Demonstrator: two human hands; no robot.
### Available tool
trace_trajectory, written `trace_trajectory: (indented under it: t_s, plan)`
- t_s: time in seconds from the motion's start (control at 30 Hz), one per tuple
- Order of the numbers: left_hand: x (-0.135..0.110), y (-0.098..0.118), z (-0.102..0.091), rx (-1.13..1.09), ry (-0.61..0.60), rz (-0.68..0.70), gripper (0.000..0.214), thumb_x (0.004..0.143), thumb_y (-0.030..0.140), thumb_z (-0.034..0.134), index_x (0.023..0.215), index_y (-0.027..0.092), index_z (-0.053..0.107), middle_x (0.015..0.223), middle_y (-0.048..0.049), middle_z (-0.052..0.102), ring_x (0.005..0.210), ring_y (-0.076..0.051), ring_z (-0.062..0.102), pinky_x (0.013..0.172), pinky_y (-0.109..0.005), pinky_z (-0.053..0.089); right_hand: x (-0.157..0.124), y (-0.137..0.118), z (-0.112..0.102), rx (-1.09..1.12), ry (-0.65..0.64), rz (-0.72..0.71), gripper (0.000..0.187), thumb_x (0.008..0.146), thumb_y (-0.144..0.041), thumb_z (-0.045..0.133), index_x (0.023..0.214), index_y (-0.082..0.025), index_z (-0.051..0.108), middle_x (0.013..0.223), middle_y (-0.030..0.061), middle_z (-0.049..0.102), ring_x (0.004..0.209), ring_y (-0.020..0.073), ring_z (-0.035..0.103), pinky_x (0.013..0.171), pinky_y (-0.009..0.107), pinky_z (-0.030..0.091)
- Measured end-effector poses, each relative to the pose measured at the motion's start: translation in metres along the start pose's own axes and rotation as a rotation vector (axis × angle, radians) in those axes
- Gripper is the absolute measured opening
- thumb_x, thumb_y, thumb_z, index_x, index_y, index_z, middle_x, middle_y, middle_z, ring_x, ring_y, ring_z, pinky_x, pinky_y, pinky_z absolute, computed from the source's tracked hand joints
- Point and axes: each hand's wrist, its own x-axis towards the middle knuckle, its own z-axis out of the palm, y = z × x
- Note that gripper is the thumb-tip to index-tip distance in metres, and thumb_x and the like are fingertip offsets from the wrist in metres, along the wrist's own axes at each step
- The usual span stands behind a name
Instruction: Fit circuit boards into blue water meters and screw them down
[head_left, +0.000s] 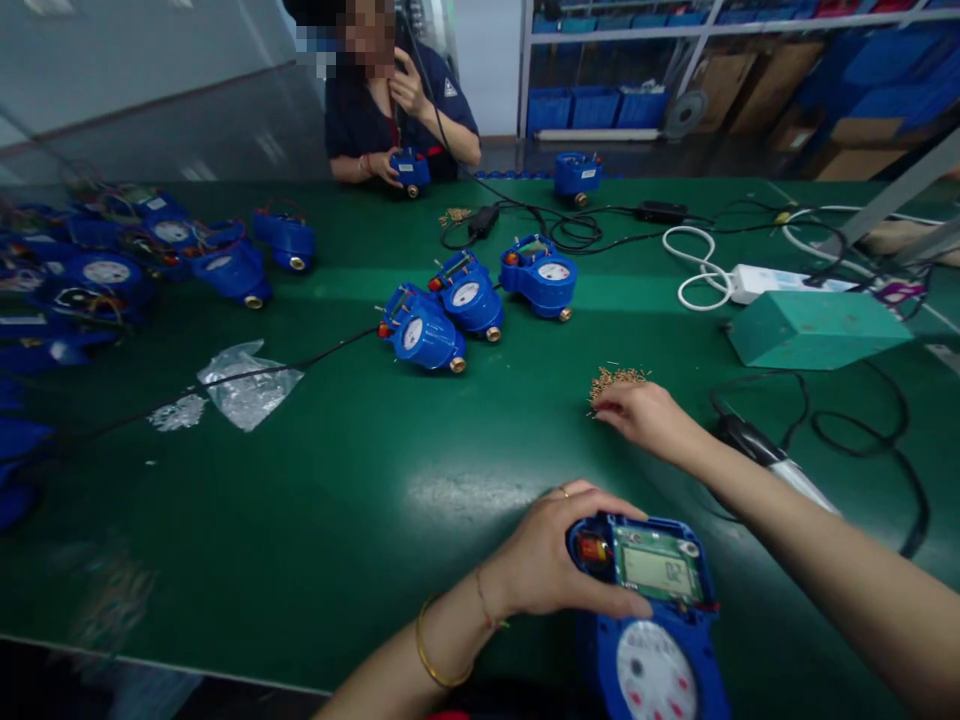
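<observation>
My left hand (559, 555) grips a blue water meter (664, 625) at the table's near edge, thumb across its front and fingers around its upper side. The meter's top is uncovered, showing a green circuit board with a display (656, 573) and a white round dial below. My right hand (645, 415) reaches to a small pile of brass-coloured screws (616, 378), fingertips pinched together at its near side. Whether a screw is between those fingertips is hidden. An electric screwdriver (772, 460) with a black and silver body lies beside my right forearm.
Three blue meters (465, 295) stand mid-table. More meters (105, 270) crowd the left, near a plastic bag (247, 385). A green box (817, 328), a white power strip (787, 283) and black cables lie right. Across the table, a person (401, 100) holds another meter.
</observation>
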Motion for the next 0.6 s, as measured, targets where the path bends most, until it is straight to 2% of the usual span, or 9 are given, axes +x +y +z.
trace_trajectory:
  t_s: [0.1, 0.3, 0.37, 0.47, 0.53, 0.6]
  plan:
    - [0.000, 0.001, 0.000, -0.008, 0.007, 0.009, 0.062, 0.061, 0.042, 0.090, 0.116, 0.020, 0.071, 0.109, -0.0084, 0.072, 0.100, -0.025, 0.065, 0.093, -0.038, 0.048, 0.015, -0.008, 0.007, -0.178, -0.068, -0.062, 0.012, 0.096, -0.020, 0.059, 0.099, -0.011, 0.066, 0.104, 0.0072, 0.067, 0.100, 0.0183, 0.064, 0.091, 0.037, 0.052]
    - [-0.001, -0.001, 0.001, -0.050, 0.016, 0.062, 0.060, 0.062, 0.039, 0.089, 0.117, 0.023, 0.070, 0.118, -0.0074, 0.070, 0.111, -0.025, 0.063, 0.102, -0.038, 0.047, 0.021, -0.023, 0.017, -0.376, -0.144, -0.110, 0.021, 0.096, -0.031, 0.063, 0.097, -0.010, 0.064, 0.098, 0.0067, 0.065, 0.092, 0.0161, 0.064, 0.087, 0.035, 0.055]
    - [-0.001, -0.002, 0.001, -0.068, 0.021, 0.079, 0.060, 0.063, 0.039, 0.089, 0.117, 0.023, 0.070, 0.122, -0.0080, 0.068, 0.115, -0.025, 0.063, 0.104, -0.038, 0.046, 0.022, -0.027, 0.019, -0.384, -0.127, -0.113, 0.020, 0.096, -0.029, 0.063, 0.097, -0.009, 0.064, 0.098, 0.0063, 0.065, 0.093, 0.0166, 0.064, 0.087, 0.036, 0.054]
    - [-0.001, -0.001, 0.002, -0.075, 0.012, 0.054, 0.059, 0.064, 0.039, 0.088, 0.118, 0.024, 0.070, 0.123, -0.0072, 0.070, 0.113, -0.025, 0.065, 0.104, -0.039, 0.046, 0.020, -0.027, 0.016, -0.340, -0.065, -0.109, 0.009, 0.093, -0.016, 0.060, 0.096, -0.009, 0.064, 0.096, 0.0092, 0.065, 0.095, 0.0193, 0.062, 0.087, 0.035, 0.051]
    - [-0.001, 0.000, 0.002, -0.059, 0.005, 0.023, 0.059, 0.064, 0.040, 0.088, 0.119, 0.024, 0.069, 0.116, -0.0062, 0.073, 0.107, -0.025, 0.067, 0.100, -0.039, 0.048, 0.011, -0.021, 0.008, -0.272, -0.005, -0.084, 0.013, 0.089, -0.011, 0.054, 0.096, -0.009, 0.064, 0.095, 0.0118, 0.065, 0.091, 0.0210, 0.063, 0.083, 0.033, 0.050]
    - [-0.001, 0.001, 0.002, -0.040, -0.002, 0.009, 0.058, 0.065, 0.040, 0.087, 0.118, 0.024, 0.069, 0.111, -0.0052, 0.075, 0.102, -0.025, 0.069, 0.096, -0.038, 0.048, -0.004, -0.012, -0.005, -0.187, 0.049, -0.049, 0.020, 0.089, -0.014, 0.047, 0.098, -0.011, 0.064, 0.094, 0.0117, 0.067, 0.085, 0.0205, 0.064, 0.077, 0.031, 0.049]
